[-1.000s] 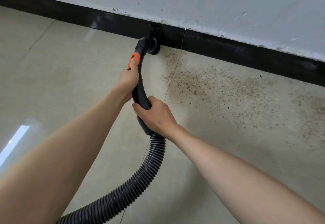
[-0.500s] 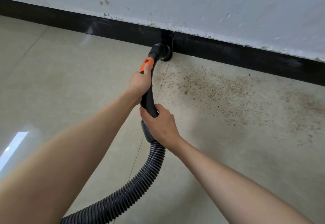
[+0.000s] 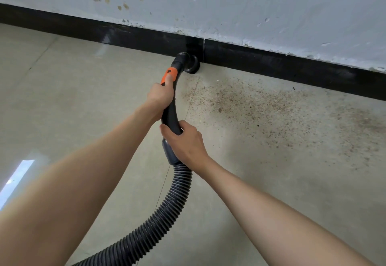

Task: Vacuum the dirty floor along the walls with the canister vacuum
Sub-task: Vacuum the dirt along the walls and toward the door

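The black vacuum handle [image 3: 172,115] curves down to a round brush nozzle [image 3: 191,65] that sits on the floor against the black baseboard [image 3: 271,65]. My left hand [image 3: 160,96] grips the upper handle, thumb on its orange slider [image 3: 169,75]. My right hand [image 3: 183,140] grips the lower handle just above the ribbed black hose [image 3: 167,209], which trails to the bottom left. A patch of brown grit [image 3: 261,106] covers the beige floor to the right of the nozzle. The canister is out of view.
A pale, chipped wall [image 3: 229,4] rises above the baseboard. A tile joint [image 3: 188,106] runs from the nozzle toward me. Window light reflects on the floor [image 3: 18,173] at the left edge.
The nozzle has slid right along the baseboard to the baseboard seam, and both hands have moved with the handle. The grip on the handle is unchanged.
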The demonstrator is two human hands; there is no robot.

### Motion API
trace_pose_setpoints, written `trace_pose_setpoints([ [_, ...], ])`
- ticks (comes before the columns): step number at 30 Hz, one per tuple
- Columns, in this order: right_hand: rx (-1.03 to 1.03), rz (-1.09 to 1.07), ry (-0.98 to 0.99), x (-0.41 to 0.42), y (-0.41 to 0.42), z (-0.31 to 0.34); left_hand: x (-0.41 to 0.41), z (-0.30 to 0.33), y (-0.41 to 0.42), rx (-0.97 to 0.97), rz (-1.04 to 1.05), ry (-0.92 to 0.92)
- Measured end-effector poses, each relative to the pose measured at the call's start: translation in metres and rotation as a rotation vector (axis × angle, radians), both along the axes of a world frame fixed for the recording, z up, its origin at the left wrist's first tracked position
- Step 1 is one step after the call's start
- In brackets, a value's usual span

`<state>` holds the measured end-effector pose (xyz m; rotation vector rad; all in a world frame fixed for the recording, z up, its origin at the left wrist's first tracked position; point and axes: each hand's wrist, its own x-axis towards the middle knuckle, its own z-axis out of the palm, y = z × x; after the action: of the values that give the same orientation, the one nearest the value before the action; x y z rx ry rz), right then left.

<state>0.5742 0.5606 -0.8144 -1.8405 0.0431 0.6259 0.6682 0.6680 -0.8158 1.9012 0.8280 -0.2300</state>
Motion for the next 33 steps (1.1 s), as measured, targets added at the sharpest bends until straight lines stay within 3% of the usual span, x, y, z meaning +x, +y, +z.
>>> trace_pose_setpoints([
  [9, -0.141, 0.175, -0.042, 0.016, 0.026, 0.012, -0.003, 0.002, 0.037, -0.083, 0.169, -0.039],
  [15, -0.173, 0.218, -0.034, 0.003, 0.028, 0.012, -0.014, 0.001, 0.042, -0.078, 0.159, -0.013],
  [33, -0.175, 0.015, 0.002, -0.036, -0.011, 0.013, -0.029, 0.0, -0.014, -0.055, -0.061, 0.066],
])
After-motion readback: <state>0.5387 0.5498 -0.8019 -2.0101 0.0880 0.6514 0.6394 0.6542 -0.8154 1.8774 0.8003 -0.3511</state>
